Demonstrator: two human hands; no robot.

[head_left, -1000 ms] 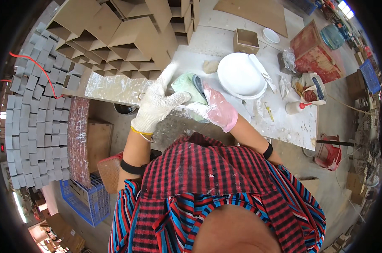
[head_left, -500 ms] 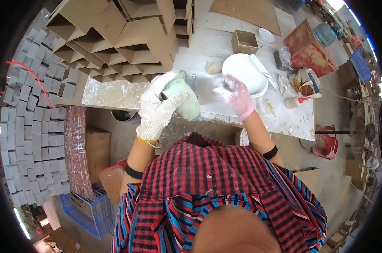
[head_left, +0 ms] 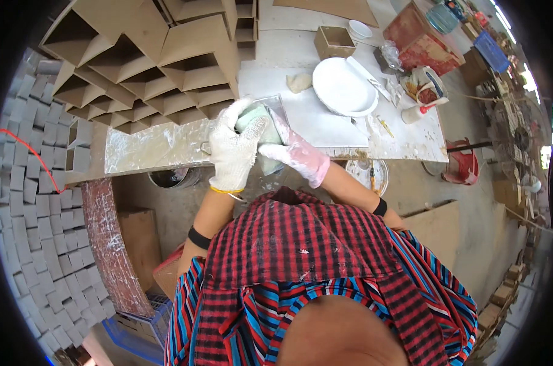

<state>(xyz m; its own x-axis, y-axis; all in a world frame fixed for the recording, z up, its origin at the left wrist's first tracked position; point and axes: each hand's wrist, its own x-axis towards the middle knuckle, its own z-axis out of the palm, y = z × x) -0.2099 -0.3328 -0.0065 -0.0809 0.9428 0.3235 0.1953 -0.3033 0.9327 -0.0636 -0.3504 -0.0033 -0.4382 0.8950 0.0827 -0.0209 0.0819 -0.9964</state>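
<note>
My left hand (head_left: 234, 149), in a white knit glove, grips a pale green rounded piece (head_left: 252, 119) and holds it over the near edge of the white worktable (head_left: 325, 131). My right hand (head_left: 298, 154), in a pink glove smeared with white, presses against the right side of the same green piece. A glass-like square plate (head_left: 278, 108) lies on the table just behind the piece. The lower part of the green piece is hidden behind my hands.
A white round plate (head_left: 340, 88) with a flat scraper (head_left: 368, 73) across it sits further right, next to a squeeze bottle (head_left: 418, 111) and a dough-like lump (head_left: 299, 82). Stacked brown box frames (head_left: 160, 61) fill the far left. A dark bucket (head_left: 170, 177) stands below the table.
My right hand came back from the white plate to the green piece. My left hand kept its hold on the piece and lowered it slightly toward the table edge.
</note>
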